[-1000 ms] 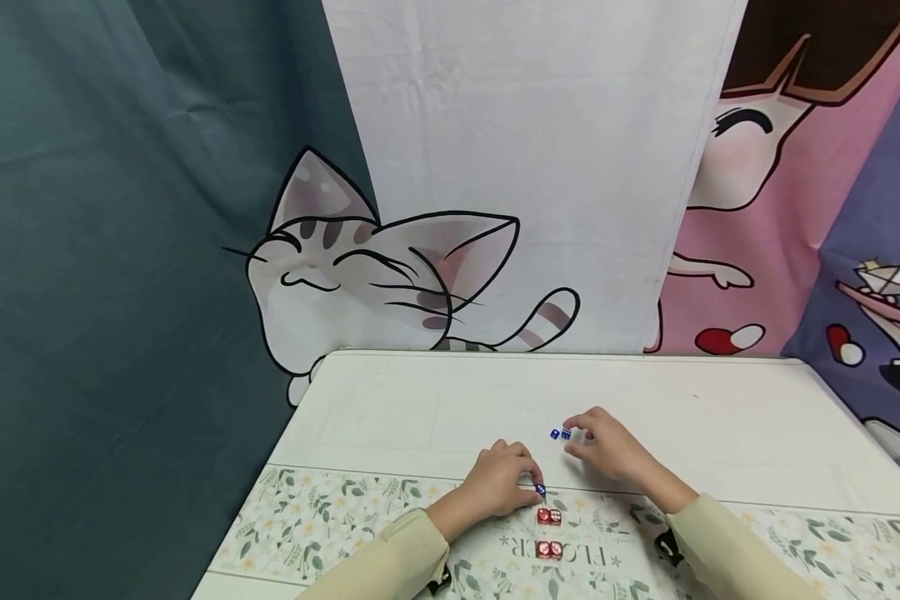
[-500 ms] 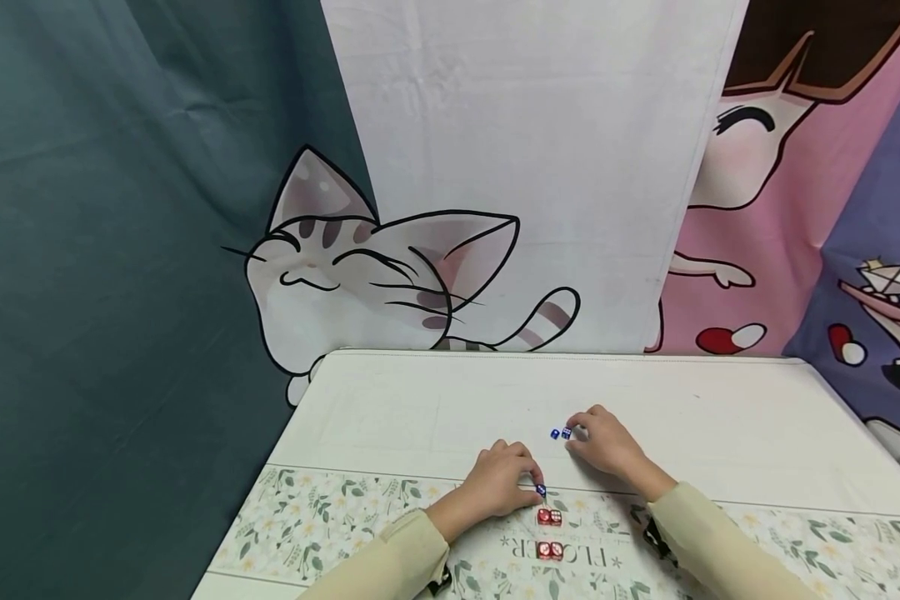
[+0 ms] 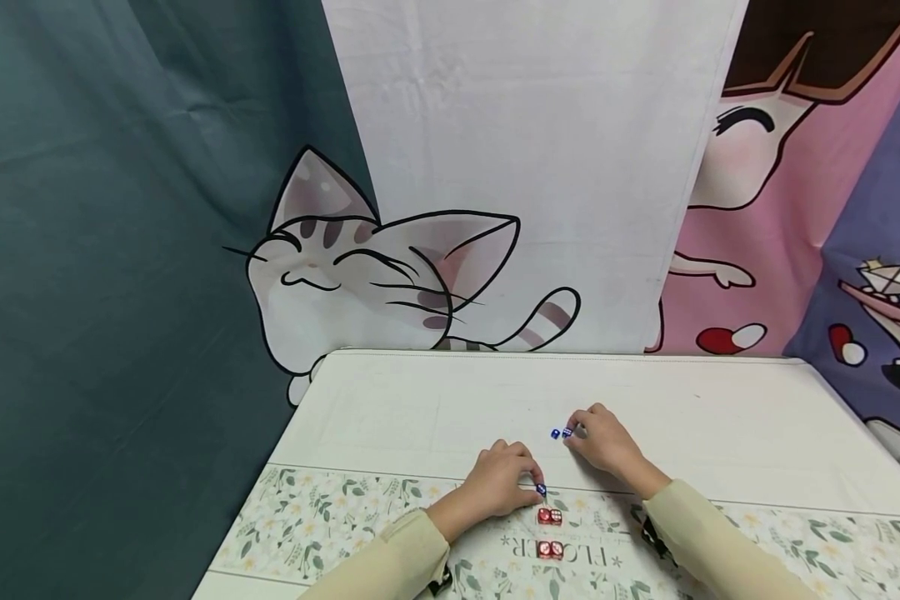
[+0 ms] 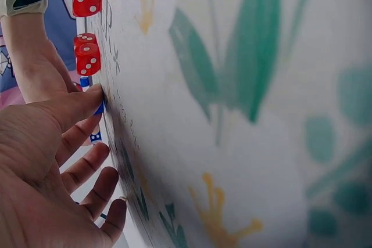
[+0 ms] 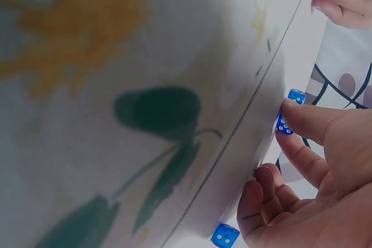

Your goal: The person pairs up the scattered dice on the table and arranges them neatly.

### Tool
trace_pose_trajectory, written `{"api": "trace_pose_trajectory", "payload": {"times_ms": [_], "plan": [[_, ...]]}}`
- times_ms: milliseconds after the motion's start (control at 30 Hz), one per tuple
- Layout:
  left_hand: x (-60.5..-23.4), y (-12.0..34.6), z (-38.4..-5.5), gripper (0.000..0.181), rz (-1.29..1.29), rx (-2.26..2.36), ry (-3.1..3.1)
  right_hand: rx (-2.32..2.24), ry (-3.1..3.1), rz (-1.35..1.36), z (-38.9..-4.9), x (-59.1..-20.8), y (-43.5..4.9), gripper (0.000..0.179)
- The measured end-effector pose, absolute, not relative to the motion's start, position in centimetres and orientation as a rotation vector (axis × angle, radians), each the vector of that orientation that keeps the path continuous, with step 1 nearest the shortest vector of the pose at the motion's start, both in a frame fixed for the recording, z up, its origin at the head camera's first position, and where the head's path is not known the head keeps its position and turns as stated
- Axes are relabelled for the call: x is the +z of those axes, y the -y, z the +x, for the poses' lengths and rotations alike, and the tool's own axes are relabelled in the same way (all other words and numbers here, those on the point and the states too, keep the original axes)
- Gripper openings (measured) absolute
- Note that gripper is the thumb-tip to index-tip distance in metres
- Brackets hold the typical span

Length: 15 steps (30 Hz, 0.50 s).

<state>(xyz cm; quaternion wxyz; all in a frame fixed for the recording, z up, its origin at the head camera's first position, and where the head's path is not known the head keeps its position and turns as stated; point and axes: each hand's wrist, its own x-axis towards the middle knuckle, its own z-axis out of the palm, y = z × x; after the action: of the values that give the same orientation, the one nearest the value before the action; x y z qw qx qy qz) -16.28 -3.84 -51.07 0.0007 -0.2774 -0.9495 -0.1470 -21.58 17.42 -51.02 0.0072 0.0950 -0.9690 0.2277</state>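
My left hand [image 3: 497,482] pinches a blue die [image 3: 542,490] between thumb and forefinger, at the edge of the flowered band. In the left wrist view the thumb covers most of that die [image 4: 100,108]. My right hand [image 3: 606,440], farther back on the white part, pinches another blue die [image 3: 567,432] between thumb and forefinger. Just left of it lies a second blue die [image 3: 555,434]. In the right wrist view, one more blue die [image 5: 225,235] sits beside the right hand's curled other fingers; the hand hides it from the head view.
Two red dice [image 3: 550,517] stand side by side just in front of the left hand's die. Another red pair [image 3: 550,550] is nearer me, on the printed lettering. The white table [image 3: 390,400] backs onto a cartoon cat curtain [image 3: 450,125].
My right thumb and forefinger have closed onto the blue die, which now looks slightly turned. The right forearm has shifted a little left. My left hand stays put.
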Motion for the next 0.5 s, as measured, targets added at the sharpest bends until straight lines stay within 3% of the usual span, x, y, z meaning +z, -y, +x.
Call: {"api": "trace_pose_trajectory", "payload": {"times_ms": [500], "plan": [[-51.1,3.8,-16.2,0.014,-0.858,-0.444,2.982,0.674,3.013,0.353,-20.0,-50.8,-17.4,0.013]]}}
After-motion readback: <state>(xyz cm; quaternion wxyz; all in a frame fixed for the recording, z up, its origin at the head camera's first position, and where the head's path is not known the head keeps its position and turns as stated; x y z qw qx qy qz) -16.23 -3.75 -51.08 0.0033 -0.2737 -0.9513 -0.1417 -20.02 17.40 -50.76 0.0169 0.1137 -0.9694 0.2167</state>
